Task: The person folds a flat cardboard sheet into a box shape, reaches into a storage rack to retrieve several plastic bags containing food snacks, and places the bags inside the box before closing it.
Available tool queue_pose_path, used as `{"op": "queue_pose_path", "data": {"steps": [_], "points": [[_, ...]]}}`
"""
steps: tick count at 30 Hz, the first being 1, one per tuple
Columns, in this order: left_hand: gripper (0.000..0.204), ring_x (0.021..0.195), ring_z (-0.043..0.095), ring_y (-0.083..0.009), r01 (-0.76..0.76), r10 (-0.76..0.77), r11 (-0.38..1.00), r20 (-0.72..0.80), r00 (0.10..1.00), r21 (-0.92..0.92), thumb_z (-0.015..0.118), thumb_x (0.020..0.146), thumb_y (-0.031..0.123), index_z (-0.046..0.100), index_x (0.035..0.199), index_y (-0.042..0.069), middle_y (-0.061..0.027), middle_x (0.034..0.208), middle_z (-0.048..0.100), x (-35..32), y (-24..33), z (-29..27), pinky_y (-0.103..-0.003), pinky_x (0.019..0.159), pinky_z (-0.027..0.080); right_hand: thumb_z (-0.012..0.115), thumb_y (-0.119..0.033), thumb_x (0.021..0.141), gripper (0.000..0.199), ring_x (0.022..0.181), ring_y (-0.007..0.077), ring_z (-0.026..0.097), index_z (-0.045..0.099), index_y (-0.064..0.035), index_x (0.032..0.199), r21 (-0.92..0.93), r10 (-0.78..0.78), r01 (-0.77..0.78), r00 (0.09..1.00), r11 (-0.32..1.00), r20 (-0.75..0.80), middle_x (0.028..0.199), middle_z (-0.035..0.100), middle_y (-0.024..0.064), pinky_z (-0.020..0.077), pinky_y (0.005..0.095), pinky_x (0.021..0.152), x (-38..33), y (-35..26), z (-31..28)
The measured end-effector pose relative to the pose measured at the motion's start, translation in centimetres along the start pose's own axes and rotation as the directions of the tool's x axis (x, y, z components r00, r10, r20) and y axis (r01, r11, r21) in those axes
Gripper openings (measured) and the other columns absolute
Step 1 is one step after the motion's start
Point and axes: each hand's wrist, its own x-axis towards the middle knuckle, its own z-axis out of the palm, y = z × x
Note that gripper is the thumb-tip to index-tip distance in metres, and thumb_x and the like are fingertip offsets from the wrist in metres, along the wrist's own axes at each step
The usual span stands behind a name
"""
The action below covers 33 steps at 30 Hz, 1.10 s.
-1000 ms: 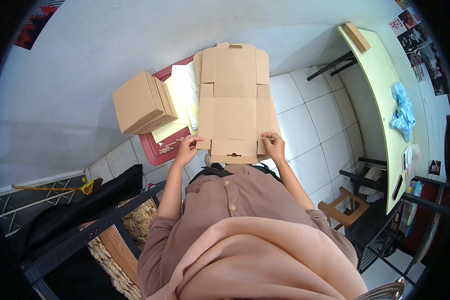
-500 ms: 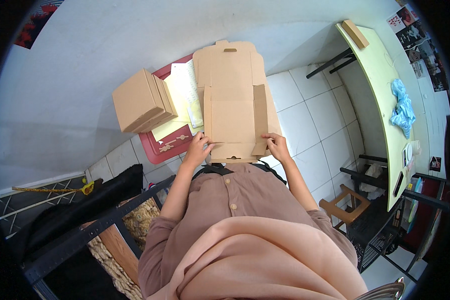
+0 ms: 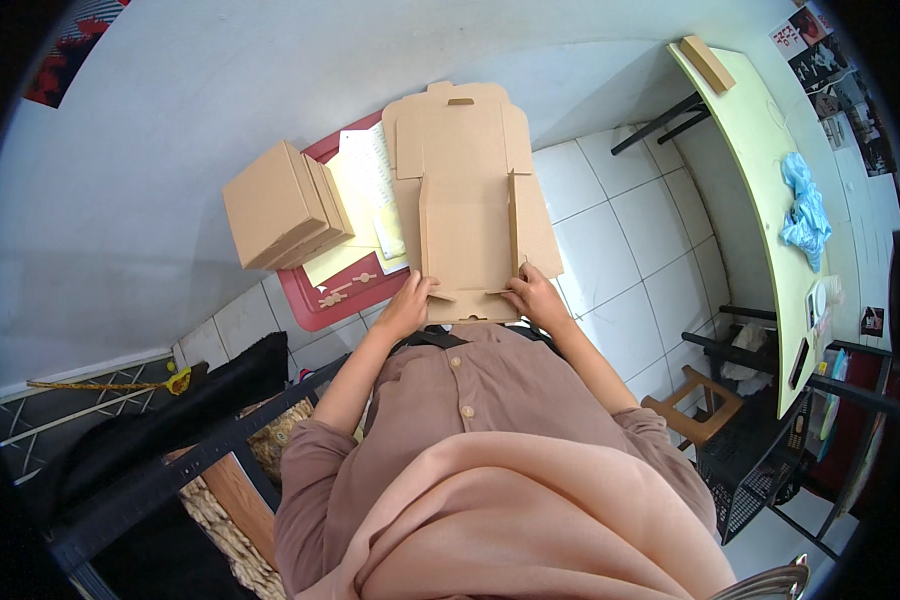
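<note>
A partly folded cardboard box (image 3: 467, 225) lies before me, its lid panel spread flat at the far end. Both long side walls stand up, and the small corner flaps at the near end bend inward. My left hand (image 3: 408, 303) is closed on the near left corner, fingers at the flap there. At the near right corner my right hand (image 3: 536, 297) pinches the other flap. The near front panel, with a small slot, lies low between my hands, close to my shirt.
Finished cardboard boxes (image 3: 282, 205) are stacked at the left, beside papers (image 3: 367, 165) on a red low table (image 3: 315, 312). Small cardboard scraps lie on its near part. Along the right wall runs a pale desk (image 3: 760, 170) with a blue plastic bag (image 3: 805, 212). A brown stool (image 3: 697, 405) stands below it.
Both hands have moved closer together. The side walls have risen more upright, and the corner flaps have turned inward over the near end.
</note>
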Motion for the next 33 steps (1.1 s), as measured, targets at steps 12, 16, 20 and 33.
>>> {"op": "queue_pose_path", "data": {"steps": [12, 16, 20, 33], "points": [[0.087, 0.099, 0.045, -0.0338, -0.117, 0.100, 0.973, 0.095, 0.990, 0.201, 0.073, 0.055, 0.003, 0.026, 0.128, 0.006, -0.0166, 0.102, 0.038, -0.3, 0.0, -0.9, -0.039, 0.080, 0.041, 0.052, -0.013, 0.078, 0.016, 0.081, 0.0281, 0.049, 0.044, -0.0057, 0.090, -0.312, -0.032, 0.078, 0.988, 0.947, 0.150, 0.086, 0.043, 0.0133, 0.0386, 0.0361, 0.068, -0.2, 0.9, 1.4], [0.098, 0.099, 0.045, -0.0346, -0.102, 0.092, 0.972, 0.054, 0.994, 0.213, 0.074, 0.053, 0.001, 0.018, 0.134, 0.005, -0.0175, 0.104, 0.038, -0.4, 0.1, -0.4, -0.040, 0.082, 0.041, 0.052, -0.007, 0.071, 0.023, 0.085, 0.0272, 0.047, 0.045, -0.0056, 0.093, -0.336, -0.128, 0.177, 0.978, 0.925, 0.163, 0.088, 0.043, 0.0130, 0.0378, 0.0354, 0.069, -0.4, 1.7, 1.5], [0.099, 0.100, 0.044, -0.0377, -0.040, 0.040, 0.979, 0.003, 0.999, 0.202, 0.067, 0.055, -0.005, 0.012, 0.137, 0.003, -0.0196, 0.103, 0.039, -0.6, 0.5, 0.0, -0.041, 0.083, 0.040, 0.057, -0.009, 0.066, 0.039, 0.088, 0.0277, 0.046, 0.044, -0.0056, 0.103, -0.259, -0.193, 0.262, 0.945, 0.930, 0.265, 0.090, 0.041, 0.0136, 0.0370, 0.0355, 0.071, 0.0, 1.6, -0.1], [0.038, 0.080, 0.054, -0.0331, 0.020, -0.013, 0.994, -0.072, 0.997, 0.106, 0.059, 0.079, 0.019, 0.047, 0.114, 0.010, -0.0133, 0.089, 0.048, 0.4, 0.7, -0.3, -0.041, 0.067, 0.045, 0.074, -0.029, 0.055, 0.067, 0.091, 0.0307, 0.045, 0.040, -0.0059, 0.107, -0.165, -0.202, 0.252, 0.941, 0.954, 0.270, 0.093, 0.040, 0.0150, 0.0372, 0.0368, 0.076, -0.3, 1.7, -0.4]]}}
